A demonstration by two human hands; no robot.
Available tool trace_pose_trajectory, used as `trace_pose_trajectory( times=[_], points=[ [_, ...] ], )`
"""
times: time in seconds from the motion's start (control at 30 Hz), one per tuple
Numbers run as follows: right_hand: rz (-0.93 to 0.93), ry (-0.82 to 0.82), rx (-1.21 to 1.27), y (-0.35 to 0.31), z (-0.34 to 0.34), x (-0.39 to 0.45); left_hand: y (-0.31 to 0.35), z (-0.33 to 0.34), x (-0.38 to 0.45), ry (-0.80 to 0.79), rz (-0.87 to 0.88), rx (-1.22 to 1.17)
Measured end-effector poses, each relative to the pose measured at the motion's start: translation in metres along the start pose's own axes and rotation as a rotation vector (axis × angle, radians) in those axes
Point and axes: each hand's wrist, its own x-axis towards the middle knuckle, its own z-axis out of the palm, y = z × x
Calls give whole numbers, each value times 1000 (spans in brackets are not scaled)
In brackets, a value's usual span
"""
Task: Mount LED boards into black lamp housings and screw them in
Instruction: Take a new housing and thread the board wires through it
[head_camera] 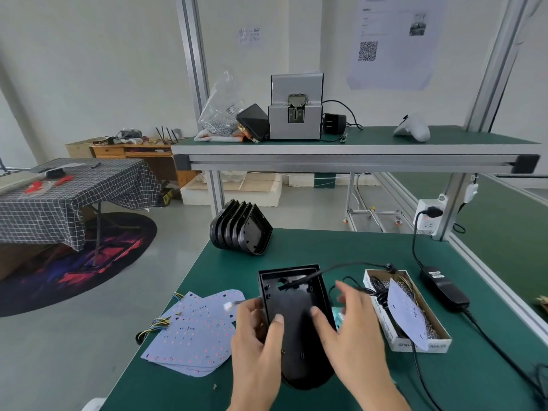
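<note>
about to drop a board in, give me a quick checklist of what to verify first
1. Housing held open side up by both hands: ok.
2. Housing cavity free of a board: ok, none in it.
3. Boards within reach, stacked left of the housing: ok.
4. A hand free to pick a board: not ok, left hand grips the housing and right hand rests on it.
5. Screws ready in the box: ok.
6. Screwdriver at hand: cannot tell.

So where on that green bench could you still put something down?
Bare mat lies between the stacked housings and the held housing, and along the far edge toward the power adapter. It is crowded by the LED boards on the left and the screw box on the right.
</note>
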Motion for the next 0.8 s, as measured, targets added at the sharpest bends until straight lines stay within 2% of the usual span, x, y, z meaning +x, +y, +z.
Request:
trace_pose_trajectory(
  times=[0.07, 0.1, 0.2, 0.27, 0.3, 0.37, 0.4, 0.43, 0.53, 0.6, 0.67, 0.73, 0.8],
  points=[
    [158, -229, 322, 3, 1, -5, -1, -1, -6, -18, 7, -26],
    [198, -276, 430, 5, 4, -7, -1, -2, -9, -6, 48, 22],
    [272, -228, 560, 15, 10, -12, 0, -10, -9, 129, 264, 291],
    [378, -272, 708, 16, 10, -14, 0, -16, 3, 169, 273, 372],
    [422, -304, 775, 16, 9, -15, 2, -18, 9, 90, 235, 365],
    [467, -352, 871, 14, 6, -15, 8, -19, 17, -181, 132, 331],
    [492, -368, 907, 13, 3, -15, 11, -17, 18, -267, 117, 355],
    [521, -385, 967, 9, -2, -15, 12, -15, 18, -285, 148, 404],
    [618, -369, 1124, 1, -19, -8, 13, -16, 10, -180, 212, 454],
    [672, -389, 1158, 0, -33, -2, 7, -23, 2, -35, 151, 339],
    [705, -432, 1202, 5, -41, 7, 3, -28, -8, 95, 87, 121],
    [705, -466, 1235, 3, -49, 16, 2, -28, -15, 183, 96, -20],
    [696, -485, 1261, -2, -54, 27, 1, -26, -17, 247, 154, -64]
  ],
)
